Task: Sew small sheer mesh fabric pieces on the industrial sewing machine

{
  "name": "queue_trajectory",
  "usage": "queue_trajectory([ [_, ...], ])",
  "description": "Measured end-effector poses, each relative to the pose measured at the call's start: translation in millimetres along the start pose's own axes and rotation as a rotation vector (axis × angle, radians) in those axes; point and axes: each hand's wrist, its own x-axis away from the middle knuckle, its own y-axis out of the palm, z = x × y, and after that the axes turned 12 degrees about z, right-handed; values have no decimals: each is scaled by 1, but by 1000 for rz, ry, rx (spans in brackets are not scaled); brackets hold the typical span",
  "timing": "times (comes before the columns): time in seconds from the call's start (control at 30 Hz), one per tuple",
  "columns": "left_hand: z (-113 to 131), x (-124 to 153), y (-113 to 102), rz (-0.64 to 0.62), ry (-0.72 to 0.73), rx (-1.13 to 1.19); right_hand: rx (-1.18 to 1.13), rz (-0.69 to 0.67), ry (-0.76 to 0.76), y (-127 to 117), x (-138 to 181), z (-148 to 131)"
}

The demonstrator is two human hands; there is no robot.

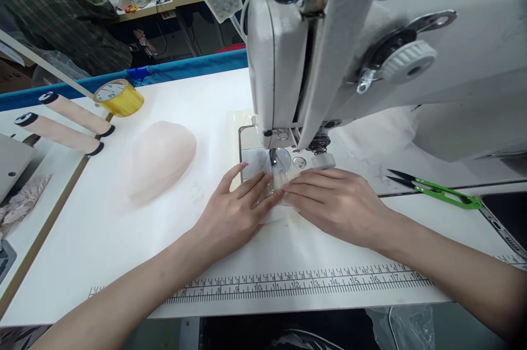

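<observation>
My left hand (234,210) lies flat with fingers stretched out on a small sheer white fabric piece (274,188) just in front of the presser foot (274,158) of a white sewing machine (313,48). My right hand (335,202) lies flat beside it, fingers together and pointing left, pressing the same piece. The fingertips of both hands almost meet below the needle. Much of the fabric is hidden under the hands.
A pale pink padded cup (160,158) lies to the left. Green thread snips (436,190) rest at the right. Yellow tape roll (119,97) and two thread cones (66,122) sit far left. A printed ruler (296,283) runs along the table's front edge. Another person's sleeve (61,15) is behind.
</observation>
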Motion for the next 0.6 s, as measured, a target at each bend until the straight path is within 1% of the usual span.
queue_trajectory([
  [0.2, -10, -3, 5, -5, -29, -6, 54, 99, 10, 8, -1, 5],
  [0.37, -18, -9, 8, -20, -58, -10, 106, 78, 50, 15, -2, 11],
  [0.5, -22, -12, 12, 8, -75, -33, 131, 30, 83, 19, -2, 16],
  [0.6, -23, -13, 13, 8, -96, -44, 133, 32, 100, 20, -3, 17],
])
